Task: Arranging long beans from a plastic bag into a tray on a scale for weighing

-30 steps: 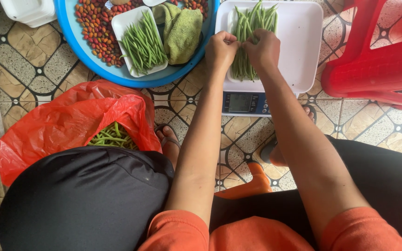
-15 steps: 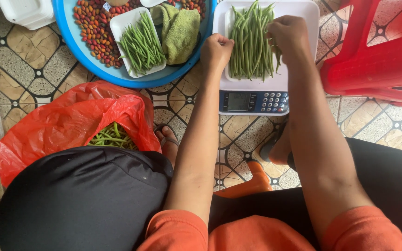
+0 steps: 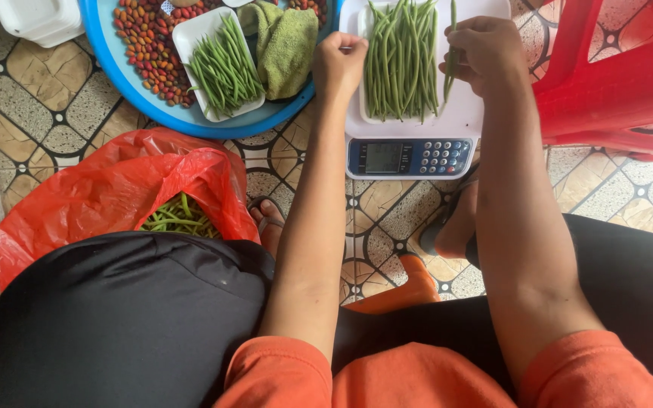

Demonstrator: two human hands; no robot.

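A white foam tray of green beans rests on a digital scale on the tiled floor. My left hand is closed at the tray's left edge, touching the rim; whether it grips the rim is hard to tell. My right hand pinches a single green bean over the tray's right side.
A blue basin at top left holds red-brown fruits, a second white tray of beans and a green cloth. A red plastic bag with more beans lies at left. A red plastic stool stands at right.
The view shifted so the scale sits lower and closer. My right hand moved from the bean pile to the tray's right side, lifting one bean. My left hand stays at the left edge.
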